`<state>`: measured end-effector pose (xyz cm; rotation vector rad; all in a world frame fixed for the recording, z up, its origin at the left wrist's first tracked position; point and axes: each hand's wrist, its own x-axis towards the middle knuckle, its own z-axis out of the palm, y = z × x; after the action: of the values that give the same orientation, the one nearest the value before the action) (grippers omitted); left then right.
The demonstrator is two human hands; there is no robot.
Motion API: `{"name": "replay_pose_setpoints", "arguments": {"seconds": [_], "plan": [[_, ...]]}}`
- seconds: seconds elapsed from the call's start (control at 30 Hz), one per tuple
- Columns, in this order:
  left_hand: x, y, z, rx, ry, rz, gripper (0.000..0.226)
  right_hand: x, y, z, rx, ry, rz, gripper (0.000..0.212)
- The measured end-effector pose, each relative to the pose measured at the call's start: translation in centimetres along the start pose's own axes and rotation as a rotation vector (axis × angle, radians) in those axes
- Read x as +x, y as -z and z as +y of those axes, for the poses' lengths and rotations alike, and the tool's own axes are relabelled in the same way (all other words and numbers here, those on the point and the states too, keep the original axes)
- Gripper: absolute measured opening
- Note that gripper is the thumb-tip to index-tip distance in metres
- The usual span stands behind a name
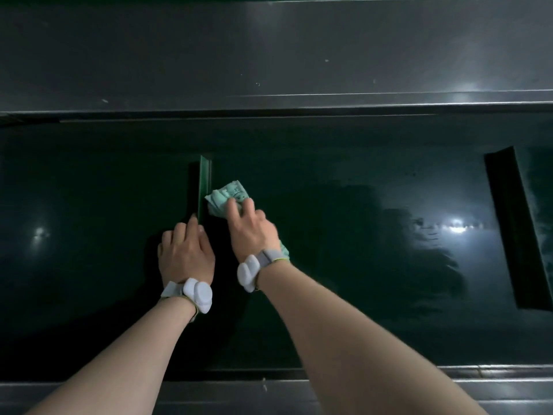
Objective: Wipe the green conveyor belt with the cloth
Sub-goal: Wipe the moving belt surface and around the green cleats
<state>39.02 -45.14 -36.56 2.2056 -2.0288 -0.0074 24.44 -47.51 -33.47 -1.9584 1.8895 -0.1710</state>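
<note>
The dark green conveyor belt [344,265] spans the whole width of the view and shines with wet streaks on its right half. An upright green cleat [204,181] crosses the belt at the centre. My right hand [251,232] presses a crumpled pale green cloth [227,196] onto the belt just right of that cleat; a bit of the cloth also shows under the wrist. My left hand [185,250] rests on the near end of the cleat, fingers curled around it. Both wrists carry grey bands with white trackers.
A second cleat [514,229] stands on the belt at the right. A grey metal rail [269,70] runs along the far side of the belt. Another grey rail [224,393] borders the near edge, under my forearms.
</note>
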Motion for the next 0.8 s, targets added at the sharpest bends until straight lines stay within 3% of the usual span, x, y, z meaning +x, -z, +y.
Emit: {"name": "replay_pose_setpoints", "arguments": {"seconds": [0.1,0.23,0.37,0.47,0.53,0.6,0.8], "plan": [[1.0,0.6,0.3,0.010,-0.022,0.020,0.031,0.5,1.6,3.7,-0.049,-0.036,0.073,0.045],[5.2,1.5,0.3,-0.054,-0.059,-0.010,0.029,2.6,3.5,6.7,-0.084,-0.227,0.205,0.027],[6.7,1.2,0.6,-0.144,-0.083,-0.011,0.025,3.7,3.4,6.6,-0.009,-0.400,0.303,0.022],[6.1,0.8,1.4,-0.155,-0.032,-0.029,0.022,5.2,2.0,2.2,0.012,-0.299,0.234,0.024],[6.3,0.6,1.5,-0.119,-0.036,-0.117,0.017,6.5,0.6,-1.3,0.036,-0.155,0.117,0.027],[6.5,0.5,1.2,-0.060,-0.071,-0.195,0.019,7.5,0.0,-3.4,0.076,-0.129,0.086,0.026],[6.1,0.3,1.5,-0.058,-0.065,-0.063,0.019,8.3,1.7,1.9,-0.096,-0.125,0.103,0.033]]}}
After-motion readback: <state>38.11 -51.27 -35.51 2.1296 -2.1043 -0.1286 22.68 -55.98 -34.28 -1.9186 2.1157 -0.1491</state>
